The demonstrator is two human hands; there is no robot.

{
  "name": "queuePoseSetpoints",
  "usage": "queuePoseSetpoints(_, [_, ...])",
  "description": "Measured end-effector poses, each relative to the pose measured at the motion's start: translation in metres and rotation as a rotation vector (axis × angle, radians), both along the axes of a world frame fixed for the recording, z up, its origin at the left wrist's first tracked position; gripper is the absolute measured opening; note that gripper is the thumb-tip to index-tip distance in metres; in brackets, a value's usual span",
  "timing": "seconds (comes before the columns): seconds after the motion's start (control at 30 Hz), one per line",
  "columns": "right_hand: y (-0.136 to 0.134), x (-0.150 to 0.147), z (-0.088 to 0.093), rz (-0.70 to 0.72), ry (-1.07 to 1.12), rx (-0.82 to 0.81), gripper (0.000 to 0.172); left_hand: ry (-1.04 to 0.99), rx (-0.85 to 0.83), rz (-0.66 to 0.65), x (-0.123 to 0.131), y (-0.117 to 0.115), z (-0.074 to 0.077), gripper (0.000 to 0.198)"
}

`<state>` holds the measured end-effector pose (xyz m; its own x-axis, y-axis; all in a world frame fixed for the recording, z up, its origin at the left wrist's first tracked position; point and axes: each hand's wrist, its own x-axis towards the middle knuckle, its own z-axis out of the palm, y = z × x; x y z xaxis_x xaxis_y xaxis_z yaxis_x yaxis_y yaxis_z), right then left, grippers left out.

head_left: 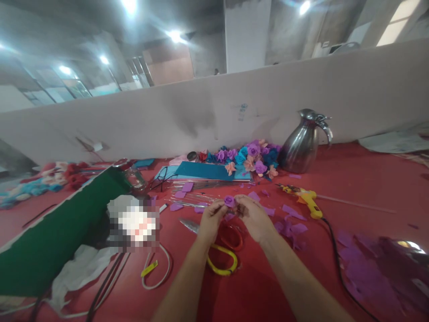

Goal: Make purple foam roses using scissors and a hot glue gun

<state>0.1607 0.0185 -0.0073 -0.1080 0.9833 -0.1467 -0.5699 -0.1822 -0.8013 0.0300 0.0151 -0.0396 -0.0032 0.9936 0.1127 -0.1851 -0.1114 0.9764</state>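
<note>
A small purple paper flower (229, 201) is held between both hands above the red table. My left hand (213, 217) pinches it from the left, fingers closed at its edge. From the right, my right hand (250, 214) grips it with bent fingers. Below the hands lie scissors with yellow and red handles (223, 264), partly hidden by my left hand and forearm. Purple petal pieces (291, 228) are scattered right of my right hand, and more purple pieces (180, 194) lie to the left.
A yellow glue gun (311, 203) with a black cord lies at the right. Behind stand a metal jug (300, 143) and a heap of paper flowers (254, 150). A blue sheet (204, 170), a green panel (60, 228) and a white cable (169, 264) are also there.
</note>
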Motion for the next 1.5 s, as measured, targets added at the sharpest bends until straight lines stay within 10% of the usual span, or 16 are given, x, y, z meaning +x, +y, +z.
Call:
queuePoseSetpoints(0.63, [0.006,-0.008,-0.024,-0.121,-0.575,0.369,0.009,-0.015,-0.003,0.005,0.001,-0.003,-0.006,0.026])
queuePoseSetpoints(0.83, [0.006,-0.008,-0.024,-0.148,-0.655,0.414,0.016,-0.003,0.028,0.273,0.000,-0.010,0.016,0.027])
queuePoseSetpoints(1.5, [0.004,-0.010,-0.031,-0.112,-0.603,0.408,0.017,0.344,-0.048,0.426,0.005,-0.022,0.057,0.023])
